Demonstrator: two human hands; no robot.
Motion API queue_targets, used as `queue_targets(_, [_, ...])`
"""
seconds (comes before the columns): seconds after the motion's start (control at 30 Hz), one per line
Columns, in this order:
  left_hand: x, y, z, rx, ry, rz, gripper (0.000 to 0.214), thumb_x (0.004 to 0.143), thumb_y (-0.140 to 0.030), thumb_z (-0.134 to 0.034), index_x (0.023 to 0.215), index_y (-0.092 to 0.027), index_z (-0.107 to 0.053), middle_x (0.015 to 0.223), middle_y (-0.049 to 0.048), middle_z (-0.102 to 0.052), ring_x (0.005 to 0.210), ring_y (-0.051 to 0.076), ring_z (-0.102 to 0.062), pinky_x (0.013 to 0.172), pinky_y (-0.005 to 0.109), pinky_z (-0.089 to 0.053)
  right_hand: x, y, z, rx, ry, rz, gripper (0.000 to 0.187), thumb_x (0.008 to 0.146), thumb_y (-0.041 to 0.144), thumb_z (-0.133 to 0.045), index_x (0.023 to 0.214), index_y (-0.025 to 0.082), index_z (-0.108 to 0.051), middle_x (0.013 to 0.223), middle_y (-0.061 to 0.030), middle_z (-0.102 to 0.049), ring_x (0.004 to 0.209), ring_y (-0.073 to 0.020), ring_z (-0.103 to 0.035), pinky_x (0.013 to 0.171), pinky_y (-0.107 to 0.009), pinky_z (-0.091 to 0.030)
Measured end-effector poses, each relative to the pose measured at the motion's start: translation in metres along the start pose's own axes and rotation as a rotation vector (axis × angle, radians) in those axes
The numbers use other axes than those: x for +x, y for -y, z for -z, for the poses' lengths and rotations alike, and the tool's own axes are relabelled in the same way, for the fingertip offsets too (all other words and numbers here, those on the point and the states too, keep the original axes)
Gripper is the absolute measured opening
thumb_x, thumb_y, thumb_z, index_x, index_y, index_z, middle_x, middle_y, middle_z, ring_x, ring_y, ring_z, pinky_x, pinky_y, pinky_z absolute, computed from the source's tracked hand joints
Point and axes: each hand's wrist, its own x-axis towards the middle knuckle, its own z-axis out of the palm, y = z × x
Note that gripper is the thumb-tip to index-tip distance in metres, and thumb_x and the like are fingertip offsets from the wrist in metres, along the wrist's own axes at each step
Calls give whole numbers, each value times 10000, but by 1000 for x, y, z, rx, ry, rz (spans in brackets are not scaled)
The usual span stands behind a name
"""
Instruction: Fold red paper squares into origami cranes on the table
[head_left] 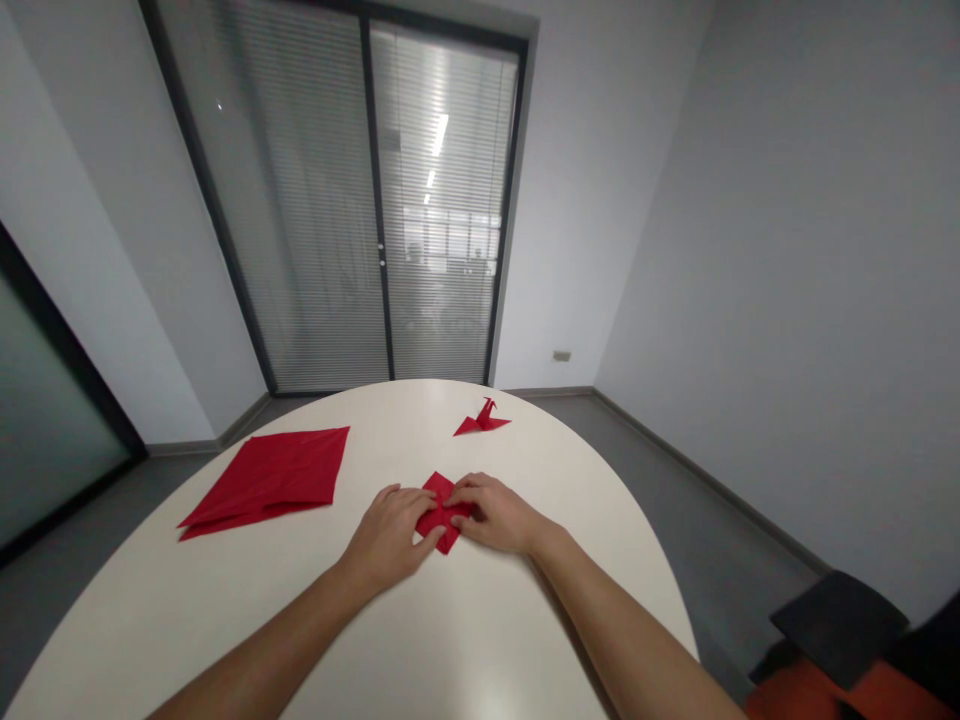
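A small square of folded red origami paper (444, 540) lies on the table between my hands, one corner pointing away from me and one toward me. My left hand (390, 535) is closed on its left side, thumb near the front edge and fingers on the upper left part. On the right side, my right hand (495, 512) pinches the paper, with index finger and thumb close to its middle. My fingers cover the paper's side corners and part of its creases. Beyond my right hand stands a finished-looking red paper crane (484, 419), touched by neither hand.
A stack of larger red paper sheets (277, 472) rests at the left of the round white table (480, 640). Past the far edge is a glass partition with blinds (442, 300). A black and orange chair (840, 630) stands at the lower right, off the table.
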Motion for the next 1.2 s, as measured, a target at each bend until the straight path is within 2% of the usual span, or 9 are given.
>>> queue_targets(0.2, [0, -3, 1, -15, 15, -3, 286, 808, -280, -681, 1084, -207, -664, 1157, 78, -710, 1114, 276, -626, 1054, 493, -413, 0, 1, -4, -36, -33, -27, 393, 813, 274, -717, 1198, 203, -684, 1146, -101, -662, 1094, -256, -579, 978, -383, -458])
queue_targets(0.33, [0, -3, 5, -31, 35, -18, 292, 793, -285, -687, 1071, -196, -662, 1156, 88, -691, 1118, 285, -599, 1010, 472, -447, 1, 1, -6, -56, -27, -26, 473, 780, 346, -749, 1216, 177, -675, 1151, -117, -653, 1101, -270, -570, 999, -408, -443])
queue_targets(0.57, [-2, -1, 5, -51, 60, -12, 315, 781, -264, -680, 1087, -191, -661, 1202, 100, -663, 1138, 290, -578, 1009, 470, -447, 0, 0, -8, -33, 12, -33, 719, 684, 485, -815, 1302, 171, -621, 1219, -132, -607, 1148, -293, -535, 1031, -432, -421])
queue_targets(0.77, [-2, 2, 0, -72, 34, 5, 278, 798, -235, -657, 1075, -207, -649, 1181, 83, -672, 1127, 280, -584, 990, 454, -461, -2, 1, -4, -15, 33, -31, 733, 696, 506, -800, 1321, 178, -605, 1243, -131, -582, 1164, -293, -517, 1041, -433, -415])
queue_targets(1.0, [-2, 1, 2, -52, 51, -8, 371, 822, -287, -666, 1180, -191, -640, 1218, 88, -665, 1141, 279, -579, 1012, 462, -452, 0, 1, -5, -38, 32, -18, 608, 806, 488, -721, 1325, 189, -613, 1219, -130, -590, 1159, -283, -510, 1047, -441, -403])
queue_targets(1.2, [-2, -1, 2, -47, 63, 0, 396, 814, -265, -659, 1205, -202, -645, 1242, 94, -661, 1163, 290, -576, 1034, 479, -444, -2, 4, -6, -64, 45, -75, 695, 786, 509, -739, 1385, 200, -570, 1258, -138, -560, 1209, -301, -477, 1071, -464, -384])
